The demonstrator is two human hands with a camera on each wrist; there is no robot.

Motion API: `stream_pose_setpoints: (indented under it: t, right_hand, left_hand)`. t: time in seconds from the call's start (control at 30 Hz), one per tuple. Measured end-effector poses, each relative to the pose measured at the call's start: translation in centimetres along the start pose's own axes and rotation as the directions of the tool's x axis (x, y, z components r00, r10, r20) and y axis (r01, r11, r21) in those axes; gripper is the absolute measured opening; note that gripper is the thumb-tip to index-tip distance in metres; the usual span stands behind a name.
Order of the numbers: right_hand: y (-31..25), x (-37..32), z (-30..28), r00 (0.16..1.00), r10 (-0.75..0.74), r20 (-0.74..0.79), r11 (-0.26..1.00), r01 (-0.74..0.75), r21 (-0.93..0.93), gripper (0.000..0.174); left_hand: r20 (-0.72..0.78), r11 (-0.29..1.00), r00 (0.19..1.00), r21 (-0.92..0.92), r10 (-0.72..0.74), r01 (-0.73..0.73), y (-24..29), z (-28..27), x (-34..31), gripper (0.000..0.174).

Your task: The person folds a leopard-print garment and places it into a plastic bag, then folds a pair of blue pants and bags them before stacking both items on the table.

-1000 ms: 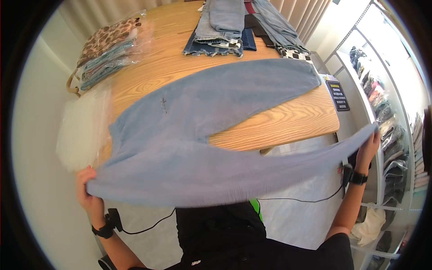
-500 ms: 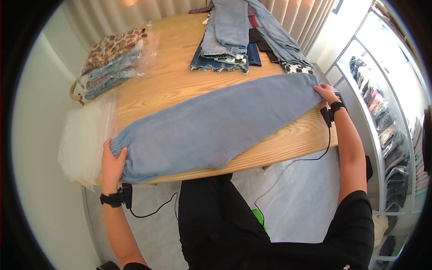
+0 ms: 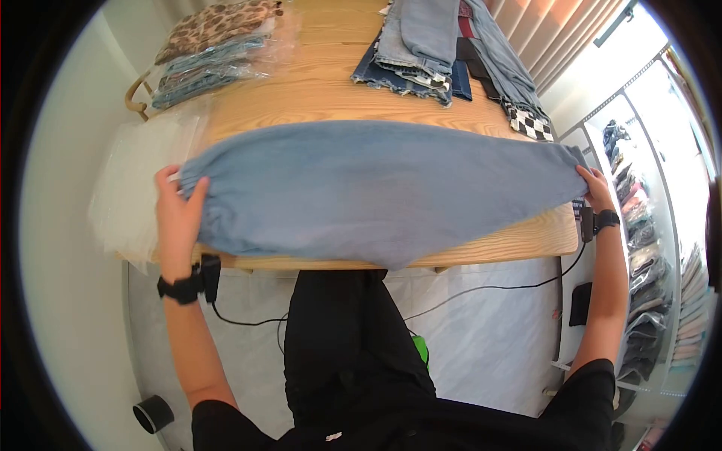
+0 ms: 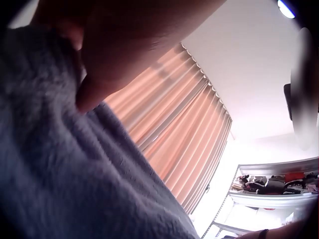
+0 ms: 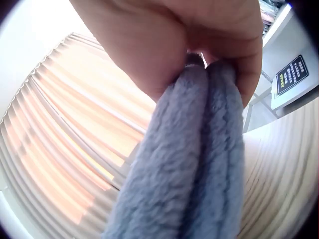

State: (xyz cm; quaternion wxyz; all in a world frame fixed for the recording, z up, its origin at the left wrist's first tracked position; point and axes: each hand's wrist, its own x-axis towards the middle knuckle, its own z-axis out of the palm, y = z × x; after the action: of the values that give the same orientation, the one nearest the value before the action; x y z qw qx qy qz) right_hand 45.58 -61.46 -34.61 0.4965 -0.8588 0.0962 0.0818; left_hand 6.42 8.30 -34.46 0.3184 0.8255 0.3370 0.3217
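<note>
Blue fleece trousers (image 3: 361,188), folded lengthwise, stretch across the front of the wooden table (image 3: 323,90). At the gathered waist end my left hand (image 3: 179,214) grips the cloth, thumb on top; in the left wrist view the fleece (image 4: 75,164) lies against that hand (image 4: 134,40). My right hand (image 3: 598,192) pinches the narrow leg end at the table's right edge. Seen from the right wrist, thumb and fingers of the hand (image 5: 199,40) close round the two layers of fleece (image 5: 174,149).
Clear plastic bags (image 3: 143,180) lie at the table's left. Behind them is a bagged stack with a leopard-print piece (image 3: 218,30). Folded jeans (image 3: 414,45) and other trousers lie at the back right. A shelf of bagged clothes (image 3: 643,248) stands right; cables hang below the table.
The upper leg has been brought over the other, so the trousers now lie folded. Since half a second ago, the leg end has shifted, and both hands still hold the ends.
</note>
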Motion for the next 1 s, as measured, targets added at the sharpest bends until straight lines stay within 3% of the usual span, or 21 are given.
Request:
stream_pose_setpoints:
  t: [0.03,0.07,0.13,0.17,0.2,0.3,0.37,0.43,0.47,0.53,0.57,0.6,0.67,0.73,0.8,0.83,0.87,0.9,0.93,1.0]
  right_hand:
    - [-0.6,-0.3,0.2,1.000,-0.009,0.006,1.000,0.010,-0.005,0.048]
    - [-1.2,-0.5,0.4,0.991,-0.086,-0.103,0.996,0.086,0.000,0.045]
    - [-2.1,-1.0,0.9,0.920,-0.217,-0.325,0.974,0.228,-0.002,0.040]
    - [-3.1,-0.8,0.6,0.835,-0.407,-0.371,0.911,0.340,-0.234,0.042]
    - [-4.9,-2.1,1.3,0.737,-0.527,-0.422,0.846,0.408,-0.344,0.041]
    - [-11.7,-8.3,5.5,0.509,-0.801,-0.315,0.595,0.621,-0.510,0.035]
    - [-15.7,-13.0,9.2,0.479,-0.856,-0.196,0.513,0.733,-0.447,0.033]
    - [-18.5,-19.0,14.5,0.615,-0.787,-0.042,0.591,0.734,-0.335,0.040]
    - [-18.3,-21.2,17.4,0.589,-0.806,0.059,0.539,0.772,-0.336,0.052]
    - [-17.7,-25.9,21.5,0.408,-0.861,0.303,0.299,0.889,-0.347,0.067]
    - [-17.7,-27.6,22.1,0.484,-0.773,0.411,0.358,0.867,-0.348,0.068]
    - [-17.3,-28.4,22.4,0.532,-0.735,0.421,0.414,0.843,-0.343,0.063]
    - [-15.2,-26.5,22.1,0.596,-0.719,0.357,0.509,0.802,-0.312,0.060]
    - [-11.6,-22.1,20.8,0.654,-0.704,0.277,0.520,0.741,-0.426,0.058]
    - [-5.6,-16.9,18.8,0.713,-0.682,0.164,0.523,0.632,-0.572,0.057]
    - [-5.5,-17.1,18.1,0.711,-0.684,0.163,0.521,0.632,-0.573,0.057]
    - [-5.5,-17.5,17.7,0.906,-0.400,0.138,0.792,0.418,-0.444,0.057]
    - [-5.3,-17.7,17.3,0.983,-0.065,0.171,0.946,0.115,-0.303,0.058]
    - [-4.8,-17.4,16.7,0.982,-0.066,0.179,0.944,0.119,-0.306,0.058]
    - [-4.0,-17.1,16.1,0.899,0.068,0.433,0.990,-0.008,-0.138,0.057]
  left_hand:
    - [0.090,0.992,0.996,0.126,0.003,-0.014,0.1,0.5,0.0,0.060]
    - [0.177,0.969,0.984,0.245,-0.003,-0.041,0.2,1.0,-0.2,0.064]
    - [0.136,0.974,0.988,0.204,0.068,-0.096,0.8,1.5,-1.6,0.064]
    - [0.094,0.970,0.984,0.176,0.154,-0.169,0.9,1.5,-2.5,0.063]
    - [0.054,0.959,0.971,0.150,0.234,-0.240,0.9,1.5,-3.5,0.062]
    - [0.118,0.979,0.978,0.093,0.171,-0.182,0.7,0.9,-6.1,0.057]
    - [0.151,0.984,0.978,0.082,0.143,-0.157,0.6,0.7,-7.1,0.056]
    - [0.137,0.994,0.985,-0.004,0.107,-0.108,0.7,0.5,-7.9,0.055]
    - [0.147,0.994,0.984,-0.005,0.106,-0.106,0.7,0.5,-8.5,0.055]
    - [0.081,0.975,0.997,-0.223,0.014,0.005,0.6,0.6,-9.2,0.053]
    - [0.084,0.973,0.996,-0.230,0.022,-0.002,0.4,0.6,-9.4,0.053]
    - [0.110,0.951,0.994,-0.304,-0.028,0.060,0.1,0.4,-9.9,0.054]
    - [0.143,0.919,0.987,-0.373,-0.080,0.128,-0.6,0.2,-10.3,0.054]
    - [0.218,0.849,0.964,-0.471,-0.150,0.238,-1.4,0.1,-10.6,0.056]
    - [0.220,0.844,0.962,-0.475,-0.162,0.250,-1.4,0.0,-10.7,0.057]
    - [0.217,0.837,0.961,-0.481,-0.174,0.260,-1.4,0.0,-10.6,0.058]
    - [0.213,0.836,0.961,-0.484,-0.175,0.260,-1.5,-0.1,-10.5,0.058]
    - [0.244,0.791,0.945,-0.523,-0.219,0.318,-1.6,-0.2,-10.4,0.058]
    - [0.276,0.742,0.925,-0.556,-0.261,0.375,-1.6,-0.4,-10.3,0.059]
    - [0.306,0.742,0.910,-0.534,-0.279,0.406,-0.9,-0.7,-10.0,0.059]
